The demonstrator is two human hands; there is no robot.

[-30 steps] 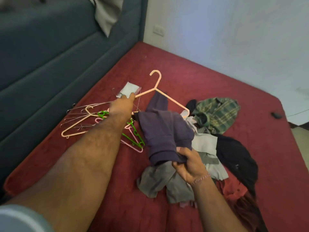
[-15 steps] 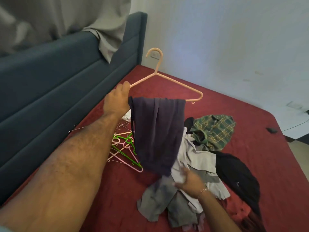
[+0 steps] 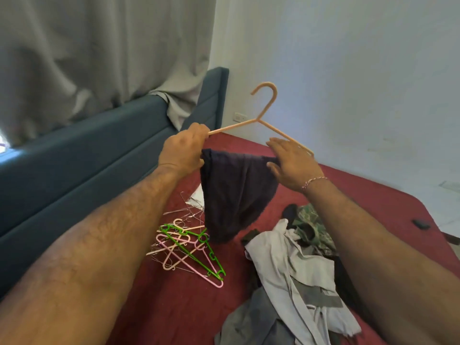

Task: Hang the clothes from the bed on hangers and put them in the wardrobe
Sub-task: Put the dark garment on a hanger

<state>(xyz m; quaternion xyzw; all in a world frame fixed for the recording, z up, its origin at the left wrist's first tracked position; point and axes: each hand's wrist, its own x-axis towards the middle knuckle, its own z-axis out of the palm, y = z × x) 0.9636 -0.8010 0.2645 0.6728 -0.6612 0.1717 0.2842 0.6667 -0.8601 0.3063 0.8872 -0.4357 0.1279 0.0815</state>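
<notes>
My L hand point(image 3: 183, 151) grips peach hanger point(image 3: 264, 109) end; purple garment point(image 3: 235, 192) draped below; R hand point(image 3: 292, 163) fingers straight, touching garment's other side.

My left hand point(image 3: 183, 151) gripped the left arm of a peach hanger point(image 3: 267, 113), fingers curled round it, its hook up at twelve o'clock. A dark purple garment point(image 3: 236, 195) hung over its bar. My right hand point(image 3: 292, 164) lay on the hanger's right arm, fingers straight. On the red bed point(image 3: 179, 310), spare hangers point(image 3: 189, 247) lay at seven o'clock, a clothes pile point(image 3: 293, 275) at five.
</notes>
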